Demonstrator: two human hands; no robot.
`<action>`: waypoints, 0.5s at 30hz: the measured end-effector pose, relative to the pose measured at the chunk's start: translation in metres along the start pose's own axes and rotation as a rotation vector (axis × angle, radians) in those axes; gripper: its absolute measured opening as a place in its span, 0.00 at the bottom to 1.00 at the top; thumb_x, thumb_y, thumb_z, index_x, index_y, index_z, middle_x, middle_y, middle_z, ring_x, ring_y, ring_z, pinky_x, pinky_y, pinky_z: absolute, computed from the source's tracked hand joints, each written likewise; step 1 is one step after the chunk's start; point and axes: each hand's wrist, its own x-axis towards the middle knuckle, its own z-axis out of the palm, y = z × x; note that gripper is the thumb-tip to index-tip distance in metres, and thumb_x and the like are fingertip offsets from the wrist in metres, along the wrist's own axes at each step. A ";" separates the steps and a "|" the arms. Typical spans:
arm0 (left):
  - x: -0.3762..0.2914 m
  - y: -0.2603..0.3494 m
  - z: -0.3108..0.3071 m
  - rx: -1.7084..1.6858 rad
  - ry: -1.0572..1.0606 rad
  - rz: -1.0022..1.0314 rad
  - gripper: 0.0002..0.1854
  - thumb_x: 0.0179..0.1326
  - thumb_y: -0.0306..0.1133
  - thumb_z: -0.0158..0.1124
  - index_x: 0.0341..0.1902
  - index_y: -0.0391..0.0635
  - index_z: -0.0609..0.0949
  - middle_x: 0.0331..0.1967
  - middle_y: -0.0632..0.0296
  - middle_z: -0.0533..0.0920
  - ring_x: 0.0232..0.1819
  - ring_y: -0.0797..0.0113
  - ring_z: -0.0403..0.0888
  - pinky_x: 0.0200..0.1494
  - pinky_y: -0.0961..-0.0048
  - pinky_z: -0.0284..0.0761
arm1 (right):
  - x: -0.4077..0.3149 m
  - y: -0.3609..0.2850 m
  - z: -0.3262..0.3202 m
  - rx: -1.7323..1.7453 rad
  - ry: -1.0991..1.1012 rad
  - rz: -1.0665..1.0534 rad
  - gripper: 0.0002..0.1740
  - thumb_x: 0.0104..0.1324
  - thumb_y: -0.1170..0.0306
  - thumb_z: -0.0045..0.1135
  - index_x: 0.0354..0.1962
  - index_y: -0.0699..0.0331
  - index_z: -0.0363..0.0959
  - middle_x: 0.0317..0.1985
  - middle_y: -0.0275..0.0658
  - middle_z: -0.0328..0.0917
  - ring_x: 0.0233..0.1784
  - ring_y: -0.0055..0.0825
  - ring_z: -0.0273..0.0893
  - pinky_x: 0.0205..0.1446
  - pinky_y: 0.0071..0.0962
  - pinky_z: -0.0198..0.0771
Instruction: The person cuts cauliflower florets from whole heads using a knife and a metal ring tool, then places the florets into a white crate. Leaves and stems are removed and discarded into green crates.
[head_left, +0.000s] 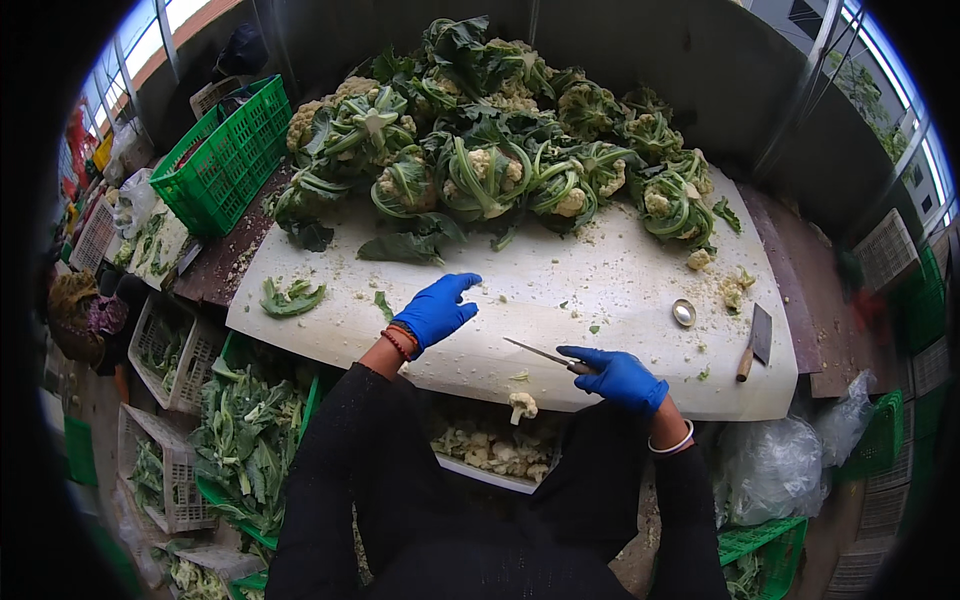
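My left hand (440, 309), in a blue glove, is empty over the white tabletop (510, 300), thumb and fingers apart. In my right hand (619, 379), also gloved in blue, is the handle of a narrow-bladed knife (541, 351), its tip pointing left. Below the table edge, a cauliflower floret (523, 406) appears above a white crate (487, 476) of cauliflower florets (491, 448) between my legs. Leafy cauliflower heads (484, 176) are heaped along the back of the table. A cleaver (755, 341) and a small round metal object (683, 313) lie at the right.
A green plastic crate (225, 161) stands at the back left. Crates of leaves (244, 442) are at lower left; a person (82, 315) is beyond. Loose leaves (292, 297) and crumbs lie on the table. Plastic bags (776, 469) sit at lower right.
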 end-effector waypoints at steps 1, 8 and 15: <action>0.035 -0.011 -0.009 0.134 0.209 0.129 0.31 0.62 0.32 0.68 0.70 0.47 0.71 0.64 0.51 0.75 0.59 0.54 0.78 0.62 0.65 0.75 | 0.008 -0.001 -0.007 0.090 0.072 0.037 0.29 0.64 0.64 0.60 0.64 0.47 0.73 0.48 0.45 0.85 0.48 0.37 0.85 0.55 0.33 0.77; 0.211 -0.016 -0.087 1.123 0.417 0.186 0.49 0.51 0.36 0.71 0.79 0.62 0.59 0.79 0.57 0.57 0.80 0.53 0.52 0.75 0.34 0.43 | 0.077 0.111 -0.047 -0.293 0.611 0.136 0.25 0.65 0.64 0.60 0.60 0.56 0.75 0.54 0.49 0.80 0.55 0.45 0.80 0.59 0.40 0.74; 0.235 -0.041 0.009 1.566 0.277 0.694 0.23 0.60 0.42 0.62 0.60 0.57 0.80 0.77 0.56 0.59 0.79 0.44 0.52 0.74 0.30 0.48 | 0.045 0.152 -0.078 -0.649 1.012 -0.001 0.27 0.64 0.56 0.61 0.60 0.54 0.74 0.40 0.44 0.78 0.45 0.44 0.78 0.48 0.44 0.74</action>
